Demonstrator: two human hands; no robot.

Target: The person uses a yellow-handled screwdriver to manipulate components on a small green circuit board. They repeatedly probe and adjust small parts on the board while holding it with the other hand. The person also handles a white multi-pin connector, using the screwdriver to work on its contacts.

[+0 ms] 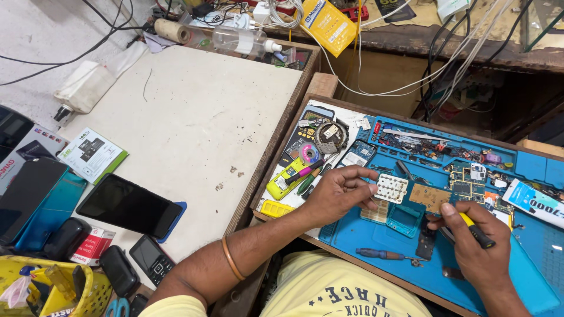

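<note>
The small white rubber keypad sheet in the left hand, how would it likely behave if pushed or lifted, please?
The small white rubber keypad sheet looks thin, so probably light and floppy. Pinched at one edge by the left hand, it might sag. Its flat shape over the blue work mat suggests it wouldn't roll.

Left hand (338, 191) pinches white keypad (391, 188) over blue mat (364, 232); right hand (479, 249) grips yellow-black tool (477, 230), screwdriver (382, 254) near.
</note>
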